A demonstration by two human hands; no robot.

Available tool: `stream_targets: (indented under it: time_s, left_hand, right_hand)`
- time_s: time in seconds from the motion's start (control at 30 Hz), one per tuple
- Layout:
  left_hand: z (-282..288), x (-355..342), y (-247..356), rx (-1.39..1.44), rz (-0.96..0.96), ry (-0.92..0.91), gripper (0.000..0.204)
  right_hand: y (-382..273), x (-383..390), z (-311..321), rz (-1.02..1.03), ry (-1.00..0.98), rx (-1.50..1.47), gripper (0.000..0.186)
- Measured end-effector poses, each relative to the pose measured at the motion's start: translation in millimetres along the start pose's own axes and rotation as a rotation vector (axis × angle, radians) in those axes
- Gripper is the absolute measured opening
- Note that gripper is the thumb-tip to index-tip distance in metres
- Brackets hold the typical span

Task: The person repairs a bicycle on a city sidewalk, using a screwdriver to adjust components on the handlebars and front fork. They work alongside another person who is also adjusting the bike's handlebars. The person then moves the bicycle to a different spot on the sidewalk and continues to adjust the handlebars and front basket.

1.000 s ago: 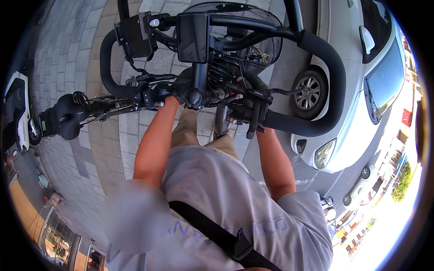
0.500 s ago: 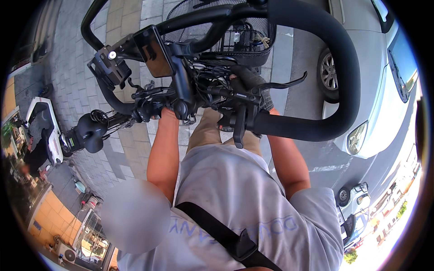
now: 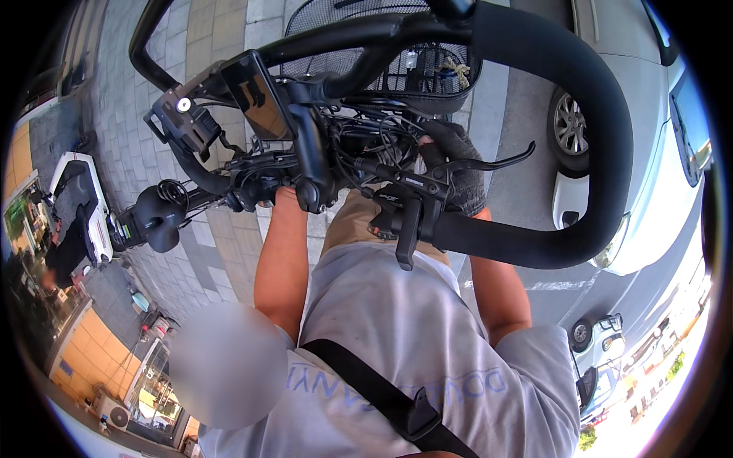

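Note:
A black bicycle handlebar (image 3: 351,37) fills the upper middle, with a thick foam grip (image 3: 551,76) curving round on the right. My right hand (image 3: 464,179), in a dark fingerless glove, is behind the brake lever (image 3: 496,160). Its bare fingertips bend in toward the bundle of black cables (image 3: 374,126); what they hold is hidden. My left hand (image 3: 284,196) reaches under the bar clamps left of the stem (image 3: 311,153), its fingers mostly covered. A phone-like display (image 3: 258,95) is mounted beside the stem.
A black wire basket (image 3: 382,69) sits beyond the bar. Parked close on the right is a silver car (image 3: 626,153). To the left, a white scooter (image 3: 84,206) and another bike's dark saddle (image 3: 156,217) stand on the paving (image 3: 126,114). A black strap (image 3: 374,393) crosses my shirt.
The handlebar's right side and the basket have shifted a little to the right. My right hand has moved slightly right and down, and more of its glove shows. My left arm has barely moved.

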State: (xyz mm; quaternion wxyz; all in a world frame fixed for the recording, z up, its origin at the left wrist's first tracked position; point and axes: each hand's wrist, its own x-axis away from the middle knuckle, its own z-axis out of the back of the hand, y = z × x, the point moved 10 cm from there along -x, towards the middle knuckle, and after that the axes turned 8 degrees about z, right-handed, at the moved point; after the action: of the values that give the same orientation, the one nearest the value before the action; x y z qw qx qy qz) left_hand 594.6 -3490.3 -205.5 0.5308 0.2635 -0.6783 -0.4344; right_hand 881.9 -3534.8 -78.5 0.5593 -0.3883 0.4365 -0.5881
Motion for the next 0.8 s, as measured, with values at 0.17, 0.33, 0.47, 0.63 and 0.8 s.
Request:
stream_targets:
  time_s: [0.17, 0.33, 0.47, 0.63, 0.8]
  left_hand:
    - [2, 0, -2, 0.022, -0.004, 0.014, 0.045]
    - [2, -2, -2, 0.027, -0.005, 0.010, 0.045]
    - [4, -3, -1, 0.048, 0.000, 0.015, 0.045]
    - [6, -3, -2, 0.064, 0.002, 0.022, 0.045]
    - [5, -7, -2, 0.084, 0.002, 0.023, 0.045]
  right_hand:
    - [-1, 7, 27, 0.020, 0.134, 0.129, 0.026]
    - [17, 2, 10, -0.117, 0.034, 0.080, 0.023]
    - [9, -7, -8, -0.135, -0.023, 0.024, 0.024]
    - [-28, -24, -27, 0.080, -0.174, 0.200, 0.025]
    - [-37, -32, -40, 0.153, -0.216, 0.359, 0.025]
